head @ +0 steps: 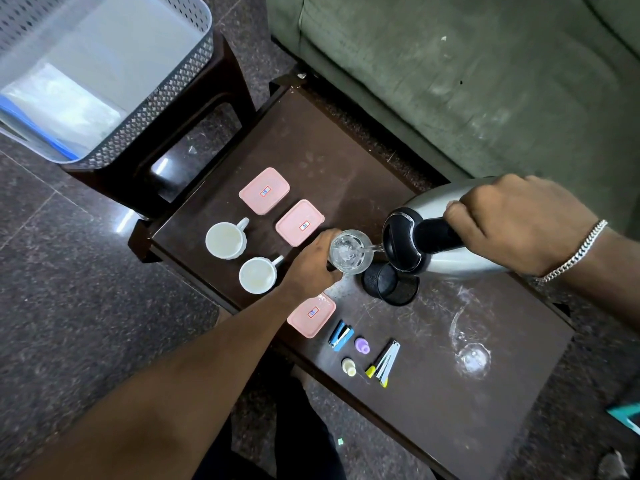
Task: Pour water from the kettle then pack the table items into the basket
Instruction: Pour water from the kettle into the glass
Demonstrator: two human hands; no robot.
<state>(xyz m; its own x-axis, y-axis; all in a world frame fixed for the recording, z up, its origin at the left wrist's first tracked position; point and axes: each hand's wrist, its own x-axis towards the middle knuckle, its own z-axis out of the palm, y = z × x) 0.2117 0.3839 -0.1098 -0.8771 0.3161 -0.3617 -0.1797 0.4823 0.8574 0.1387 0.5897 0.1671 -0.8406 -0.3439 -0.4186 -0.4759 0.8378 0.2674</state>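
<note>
My right hand grips the black handle of a steel kettle, which is tilted left. A thin stream of water runs from its spout into a clear glass. My left hand is wrapped around that glass on its left side, above the dark brown table. The grey perforated basket stands on a stool at the upper left.
On the table lie three pink lidded boxes, two white cups, a black mesh cup, a second clear glass, a blue stapler, two small bottles and nail clippers. A green sofa borders the far side.
</note>
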